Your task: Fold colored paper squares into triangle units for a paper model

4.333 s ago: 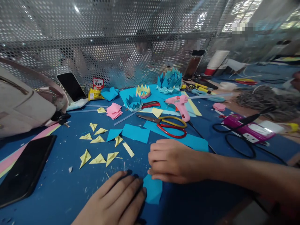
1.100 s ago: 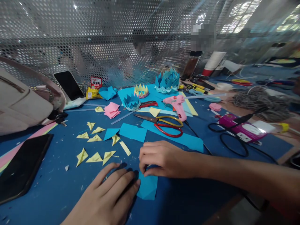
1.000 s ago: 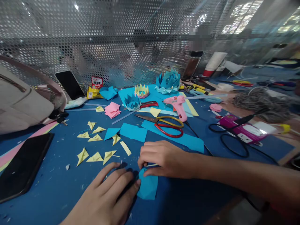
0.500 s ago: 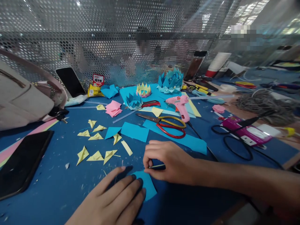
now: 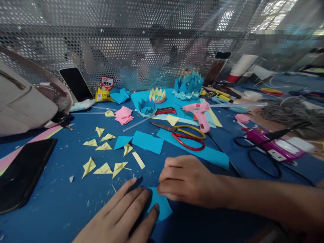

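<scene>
My left hand [image 5: 126,211] lies with its fingers spread, the fingertips resting on a piece of blue paper [image 5: 162,209] on the table. At that paper's upper right edge is my right hand [image 5: 188,180], its fingers closed together. Whatever those fingers hold is hidden behind them. Beyond my left hand lie several folded yellow paper pieces [image 5: 103,168] and a pale yellow strip [image 5: 138,160]. Past my right hand, scissors [image 5: 187,135] with one yellow and one red handle rest partly on a long blue paper strip [image 5: 216,158].
Behind the scissors lies a pink glue gun [image 5: 199,113]. Blue folded-paper flowers [image 5: 188,86] and a yellow-and-pink paper ring [image 5: 157,96] stand near the mesh partition. A phone [image 5: 27,173] and bag [image 5: 22,98] are left; a purple power strip [image 5: 274,145] with cables is right.
My right hand has closed down and come nearer to the blue paper's edge. The thin pale strip seen at its fingers is now hidden. My left hand stays on the paper.
</scene>
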Available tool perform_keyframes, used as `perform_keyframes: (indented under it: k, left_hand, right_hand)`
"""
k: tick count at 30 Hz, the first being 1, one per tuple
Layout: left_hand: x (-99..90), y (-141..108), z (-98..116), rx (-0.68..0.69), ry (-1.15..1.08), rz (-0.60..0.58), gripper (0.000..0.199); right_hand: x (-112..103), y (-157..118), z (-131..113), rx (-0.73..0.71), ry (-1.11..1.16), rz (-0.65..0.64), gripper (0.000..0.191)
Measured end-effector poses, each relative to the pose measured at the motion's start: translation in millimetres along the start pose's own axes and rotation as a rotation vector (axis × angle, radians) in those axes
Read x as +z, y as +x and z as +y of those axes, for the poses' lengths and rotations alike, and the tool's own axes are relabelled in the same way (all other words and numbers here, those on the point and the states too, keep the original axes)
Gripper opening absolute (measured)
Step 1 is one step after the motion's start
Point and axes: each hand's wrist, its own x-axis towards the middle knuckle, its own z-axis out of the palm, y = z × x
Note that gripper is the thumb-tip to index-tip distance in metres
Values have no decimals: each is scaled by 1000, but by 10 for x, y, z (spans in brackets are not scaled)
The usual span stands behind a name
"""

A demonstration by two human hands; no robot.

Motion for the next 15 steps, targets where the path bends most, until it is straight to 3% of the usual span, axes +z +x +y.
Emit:
perform_keyframes:
  k: [10, 15]
  left_hand:
    - [28, 16, -1, -97, 11, 64, 34]
    - [-7, 26, -52, -8, 19, 72, 37]
  right_hand:
    - [-39, 35, 7, -80, -140, -6, 29]
    - [-36, 48, 14, -92, -136, -8, 28]
